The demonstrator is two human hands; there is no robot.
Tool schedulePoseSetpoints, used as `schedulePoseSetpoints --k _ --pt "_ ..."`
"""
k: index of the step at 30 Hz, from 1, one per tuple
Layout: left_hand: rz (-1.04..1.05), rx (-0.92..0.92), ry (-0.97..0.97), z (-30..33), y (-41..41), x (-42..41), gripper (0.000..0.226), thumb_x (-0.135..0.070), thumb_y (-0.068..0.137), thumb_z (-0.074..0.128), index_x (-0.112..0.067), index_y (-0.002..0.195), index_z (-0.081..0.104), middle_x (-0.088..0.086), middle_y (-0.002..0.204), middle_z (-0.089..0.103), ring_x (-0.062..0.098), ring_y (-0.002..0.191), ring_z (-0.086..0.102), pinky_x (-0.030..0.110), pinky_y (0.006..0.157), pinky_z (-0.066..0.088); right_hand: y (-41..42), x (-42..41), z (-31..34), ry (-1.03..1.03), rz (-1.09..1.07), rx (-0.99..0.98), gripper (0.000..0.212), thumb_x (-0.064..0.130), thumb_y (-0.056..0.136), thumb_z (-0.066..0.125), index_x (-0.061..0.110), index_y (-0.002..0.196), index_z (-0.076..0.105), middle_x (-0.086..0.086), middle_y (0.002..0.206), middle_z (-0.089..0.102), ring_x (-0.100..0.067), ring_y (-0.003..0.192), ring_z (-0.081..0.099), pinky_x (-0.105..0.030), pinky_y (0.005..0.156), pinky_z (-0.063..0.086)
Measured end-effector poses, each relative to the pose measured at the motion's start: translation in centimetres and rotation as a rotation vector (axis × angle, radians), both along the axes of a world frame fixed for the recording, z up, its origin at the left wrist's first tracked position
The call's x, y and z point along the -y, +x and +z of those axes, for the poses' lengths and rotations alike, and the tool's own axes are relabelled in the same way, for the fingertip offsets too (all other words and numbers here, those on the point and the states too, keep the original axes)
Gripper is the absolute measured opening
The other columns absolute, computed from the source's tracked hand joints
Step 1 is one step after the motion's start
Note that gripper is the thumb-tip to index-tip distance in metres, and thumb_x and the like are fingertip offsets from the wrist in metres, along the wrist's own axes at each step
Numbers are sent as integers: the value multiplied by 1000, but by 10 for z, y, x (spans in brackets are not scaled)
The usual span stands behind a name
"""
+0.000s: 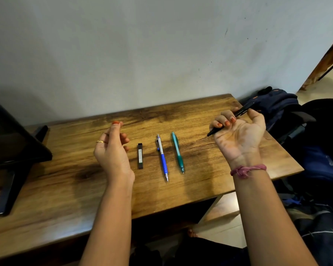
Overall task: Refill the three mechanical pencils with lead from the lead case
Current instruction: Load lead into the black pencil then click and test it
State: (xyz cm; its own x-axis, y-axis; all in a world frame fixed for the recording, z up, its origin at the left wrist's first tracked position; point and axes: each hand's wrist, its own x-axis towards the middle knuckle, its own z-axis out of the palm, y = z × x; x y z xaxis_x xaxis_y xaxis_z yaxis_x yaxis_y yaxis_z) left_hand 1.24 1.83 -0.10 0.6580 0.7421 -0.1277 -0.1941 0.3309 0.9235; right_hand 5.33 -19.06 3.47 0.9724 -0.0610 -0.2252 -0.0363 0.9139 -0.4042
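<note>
The right hand [238, 131], palm up at right of centre, curls its fingers round a black pencil [229, 120], tip pointing lower left, raised above the table [65, 189]; the left hand [112, 148], left of centre, hangs loosely open with fingers relaxed, holding nothing; a ring shows on one finger. The lead case [140, 156] lies on the wood just right of the left hand; right of it the blue pencil [162, 158], then the green pencil [177, 152], side by side, apart, tips toward the lower edge. A monitor stand [10, 181] sits at far left; a bag [277, 104] at upper right, off the table's corner; a pink thread [247, 170] circles the right wrist.
</note>
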Motion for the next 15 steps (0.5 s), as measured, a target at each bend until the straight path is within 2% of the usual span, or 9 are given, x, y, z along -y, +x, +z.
schedulePoseSetpoints --k 3,8,10,12,13,15 --pt "4 1 -1 -1 0 -2 7 -28 87 67 -22 87 72 -15 60 61 -2 58 55 15 49 41 7 0 -12 -72 27 -44 25 26 95 31 16 75 43 4 64 38 -10 53 36 -23 56 29" --pt "13 6 0 -1 2 -4 7 -26 87 67 -22 83 71 -14 59 59 0 58 53 16 50 39 8 -3 -19 -334 101 -97 11 8 95 50 8 86 56 -2 75 60 -11 67 60 -21 59 48" --pt "14 3 1 -1 1 -5 8 -27 87 67 -22 82 71 -14 58 59 0 57 53 16 50 39 6 -4 -21 -433 108 -114 5 1 93 55 4 91 59 -5 77 63 -14 71 62 -24 67 53" --pt "14 4 1 -1 0 -7 8 -27 87 67 -23 82 71 -14 58 59 0 58 54 16 50 40 5 -6 -23 -543 123 -130 8 -1 90 58 4 97 60 -6 81 64 -14 73 62 -29 77 55" --pt "13 5 0 -1 0 -8 7 -27 87 67 -23 82 71 -14 58 59 1 58 54 16 50 39 5 -7 -24 -635 126 -147 10 -1 90 60 4 99 61 -6 83 64 -13 74 62 -31 79 55" --pt "10 10 -2 -1 0 -9 7 -27 87 67 -23 83 71 -14 58 59 0 58 54 16 49 39 5 -8 -29 -980 118 -183 12 3 88 65 8 99 63 -7 88 66 -14 76 63 -33 79 56"
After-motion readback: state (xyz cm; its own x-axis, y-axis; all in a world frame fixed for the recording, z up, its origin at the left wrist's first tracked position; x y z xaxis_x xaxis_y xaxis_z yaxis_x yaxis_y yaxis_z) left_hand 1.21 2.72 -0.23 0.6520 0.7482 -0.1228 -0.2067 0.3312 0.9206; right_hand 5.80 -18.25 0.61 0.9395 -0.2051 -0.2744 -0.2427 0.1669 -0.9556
